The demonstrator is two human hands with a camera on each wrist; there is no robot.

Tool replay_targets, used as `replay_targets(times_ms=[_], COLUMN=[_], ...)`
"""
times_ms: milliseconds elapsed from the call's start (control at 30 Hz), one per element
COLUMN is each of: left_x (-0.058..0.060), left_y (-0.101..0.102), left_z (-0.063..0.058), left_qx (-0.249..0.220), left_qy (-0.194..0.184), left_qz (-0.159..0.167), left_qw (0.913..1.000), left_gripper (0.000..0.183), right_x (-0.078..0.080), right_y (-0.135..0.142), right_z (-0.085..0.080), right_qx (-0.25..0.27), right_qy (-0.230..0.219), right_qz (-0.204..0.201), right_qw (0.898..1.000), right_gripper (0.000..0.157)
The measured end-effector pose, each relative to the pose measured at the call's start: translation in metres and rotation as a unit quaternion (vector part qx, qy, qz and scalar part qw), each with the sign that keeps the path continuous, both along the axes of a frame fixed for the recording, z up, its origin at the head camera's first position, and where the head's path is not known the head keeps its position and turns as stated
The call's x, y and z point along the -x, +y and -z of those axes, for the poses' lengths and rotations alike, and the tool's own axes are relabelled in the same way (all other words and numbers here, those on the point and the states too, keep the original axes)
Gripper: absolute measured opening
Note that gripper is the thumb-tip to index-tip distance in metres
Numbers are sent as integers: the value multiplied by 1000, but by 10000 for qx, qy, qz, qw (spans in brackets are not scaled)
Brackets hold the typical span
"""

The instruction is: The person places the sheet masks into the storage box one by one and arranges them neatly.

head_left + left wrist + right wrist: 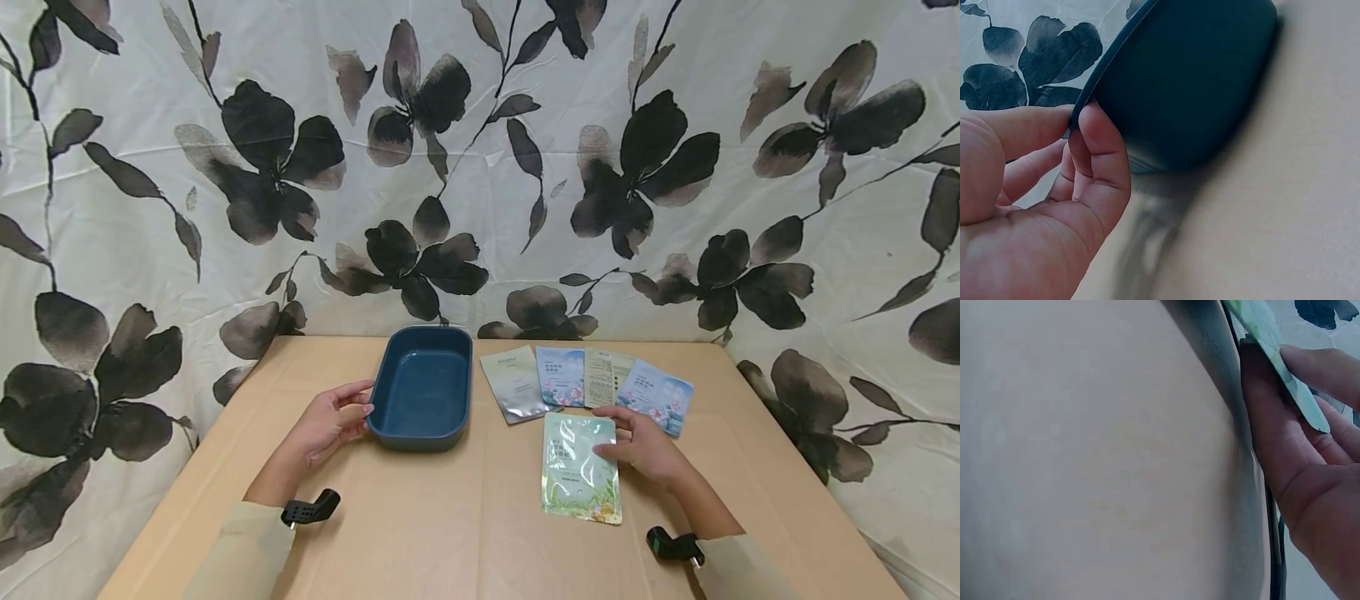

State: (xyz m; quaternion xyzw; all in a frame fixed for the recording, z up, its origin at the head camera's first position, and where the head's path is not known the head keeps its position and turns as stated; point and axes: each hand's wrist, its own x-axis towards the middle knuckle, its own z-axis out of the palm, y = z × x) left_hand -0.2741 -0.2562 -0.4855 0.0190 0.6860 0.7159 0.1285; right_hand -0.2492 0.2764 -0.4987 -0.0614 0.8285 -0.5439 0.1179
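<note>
On my feed, the green packet (579, 467) is off to the right of the blue dish (422, 390) and nearer the person. The right hand (647, 446) pinches it by its right edge, thumb on the printed side and fingers behind; I'd guess that edge hold is meant to keep the front unblocked (I can't tell whether its lower edge touches the table (495, 542)). At the dish itself, the left hand (328, 427) grips the left rim between thumb and finger, probably to steady it.

Beyond the green packet, to the right of the dish, four more sachets fan out in a row: a silver one (516, 387) nearest the dish, then a pale blue one (561, 375), a cream one (602, 377) and a second blue one (657, 393) farthest off. The fanning, I suppose, leaves each within easy reach.

As for writing, the green front carries small characters above printed plants, both blue ones show characters over pink flowers, and the cream one has dense lines of text. I can't make out any brand at this size.
</note>
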Motion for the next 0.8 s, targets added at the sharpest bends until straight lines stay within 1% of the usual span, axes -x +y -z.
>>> replay_targets(times_ms=[133,233,367,533,733,800], left_x=[0,-1,0,0,0,-1], left_y=[0,0,0,0,0,0], left_z=[0,0,0,0,1,1], left_qx=[13,14,-2,-22,-12,8], left_qy=[-15,-15,-8,-6,-19,-33], left_qz=[-13,-6,13,12,-1,0], left_qw=[10000,10000,10000,10000,10000,10000], left_gripper=[63,63,63,63,63,64], right_x=[1,3,4,5,8,7], right_y=[-1,-1,-1,-3,-7,-10], right_z=[1,2,4,4,2,2], right_qx=[-193,-166,-176,-266,-146,-31], right_qy=[140,63,-24,50,91,105], right_qz=[53,136,200,208,166,162], right_qw=[9997,9997,9996,9994,9997,9998], right_gripper=[64,63,65,68,69,69])
